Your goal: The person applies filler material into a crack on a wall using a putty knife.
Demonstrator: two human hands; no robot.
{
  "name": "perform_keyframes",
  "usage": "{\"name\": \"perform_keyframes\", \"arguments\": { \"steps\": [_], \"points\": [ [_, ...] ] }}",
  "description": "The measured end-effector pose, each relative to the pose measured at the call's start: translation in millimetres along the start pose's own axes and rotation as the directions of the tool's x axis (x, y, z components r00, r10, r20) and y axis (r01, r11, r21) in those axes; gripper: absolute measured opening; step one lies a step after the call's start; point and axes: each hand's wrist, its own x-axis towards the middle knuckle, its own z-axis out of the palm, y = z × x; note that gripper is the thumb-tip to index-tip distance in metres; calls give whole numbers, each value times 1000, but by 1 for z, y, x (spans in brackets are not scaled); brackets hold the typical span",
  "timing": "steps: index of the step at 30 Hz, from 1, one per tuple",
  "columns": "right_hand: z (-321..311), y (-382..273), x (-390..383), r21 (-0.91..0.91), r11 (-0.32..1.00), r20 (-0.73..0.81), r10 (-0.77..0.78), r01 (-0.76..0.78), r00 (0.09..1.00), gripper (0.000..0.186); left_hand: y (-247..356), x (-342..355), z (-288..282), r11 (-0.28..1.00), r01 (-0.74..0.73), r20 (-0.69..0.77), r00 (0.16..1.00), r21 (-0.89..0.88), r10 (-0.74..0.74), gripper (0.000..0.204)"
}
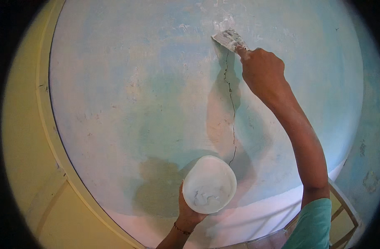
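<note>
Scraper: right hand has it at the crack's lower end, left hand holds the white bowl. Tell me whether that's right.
Wrong end: the head view shows the right hand holding the scraper at the upper end of the crack. The left hand does hold the white bowl.

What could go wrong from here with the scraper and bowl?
The white bowl is held only by the left hand, so it might tip and spill its white paste. The scraper, in the right hand, is near the upper end of the crack; pressing hard could chip the patchy wall.
</note>
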Motion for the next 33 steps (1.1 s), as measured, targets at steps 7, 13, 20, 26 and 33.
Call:
{"name": "perform_keyframes", "arguments": {
  "steps": [7, 13, 20, 26, 33],
  "points": [
    [19, -11, -30, -6, 994, -3, 111, -111, 994, 37, 13, -7, -8, 951, 71, -26, 996, -302, -82, 60],
    [36, -15, -56, 5, 985, 52, 172, -172, 984, 39, 15, -10, -18, 898, 194, 233, 967, -396, -106, 65],
    [34, 6, -61, 186, 970, -4, 158, -154, 987, 34, 13, -13, -8, 894, 189, 260, 962, -407, -85, 63],
    [28, 7, -24, 133, 984, -96, 130, -117, 987, 33, 3, -8, -40, 898, -52, -85, 991, 438, 99, 63],
    [10, -1, -6, 126, 990, 50, 61, -67, 997, 27, 8, -3, -16, 980, 77, -6, 997, -184, -79, 63]
  ]
}}
